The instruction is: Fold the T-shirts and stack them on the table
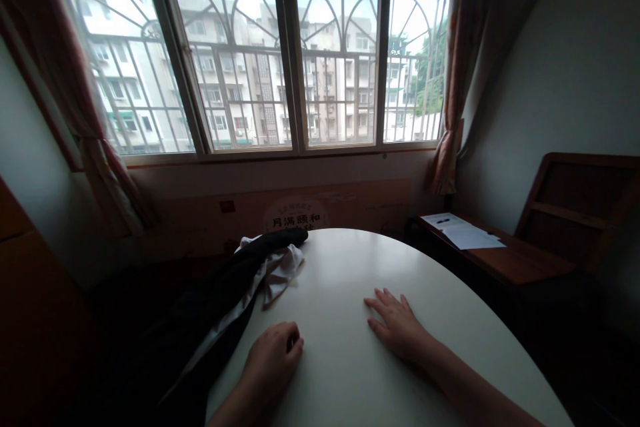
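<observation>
My left hand (276,355) rests on the white round table (345,373) with its fingers curled in. A small dark patch shows between thumb and forefinger; whether it is a thing or shadow I cannot make out. Farther right on the tabletop, my right hand (395,324) lies palm down with its fingers spread, holding nothing. Beyond my left hand, dark cloth (240,273) and white cloth (283,270) drape over the table's left edge, apart from the hand.
To the right stands a low brown wooden piece of furniture (530,260) with white papers (473,235) and a small dark object on it. A barred window (337,100) spans the far wall between tied curtains (447,157). Below it leans a printed panel (360,203).
</observation>
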Demonstrator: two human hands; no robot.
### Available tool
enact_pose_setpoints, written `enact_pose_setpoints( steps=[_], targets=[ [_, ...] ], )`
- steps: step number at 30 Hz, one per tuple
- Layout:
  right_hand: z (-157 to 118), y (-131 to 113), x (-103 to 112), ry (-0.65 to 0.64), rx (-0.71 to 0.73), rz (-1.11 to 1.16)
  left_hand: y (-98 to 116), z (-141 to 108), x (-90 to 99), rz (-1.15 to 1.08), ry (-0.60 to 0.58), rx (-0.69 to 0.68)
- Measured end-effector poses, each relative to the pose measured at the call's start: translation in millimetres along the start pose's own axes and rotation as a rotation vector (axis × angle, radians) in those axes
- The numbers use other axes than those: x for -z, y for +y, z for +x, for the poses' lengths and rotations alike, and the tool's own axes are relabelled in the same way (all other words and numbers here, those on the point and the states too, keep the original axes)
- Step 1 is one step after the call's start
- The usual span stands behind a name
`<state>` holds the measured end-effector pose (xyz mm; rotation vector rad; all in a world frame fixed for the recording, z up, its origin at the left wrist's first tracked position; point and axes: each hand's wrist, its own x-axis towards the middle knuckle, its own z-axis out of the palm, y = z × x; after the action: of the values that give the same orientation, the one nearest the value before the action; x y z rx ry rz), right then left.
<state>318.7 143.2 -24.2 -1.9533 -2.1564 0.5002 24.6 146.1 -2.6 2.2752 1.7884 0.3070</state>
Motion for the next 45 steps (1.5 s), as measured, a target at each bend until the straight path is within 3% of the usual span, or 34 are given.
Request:
enact_pose_setpoints(
  steps=[45],
  targets=[
    [-1.0, -1.8, 1.9, 0.006, 0.009, 0.002, 0.0, -0.8, 0.3, -0.021, 0.009, 0.002]
  ],
)
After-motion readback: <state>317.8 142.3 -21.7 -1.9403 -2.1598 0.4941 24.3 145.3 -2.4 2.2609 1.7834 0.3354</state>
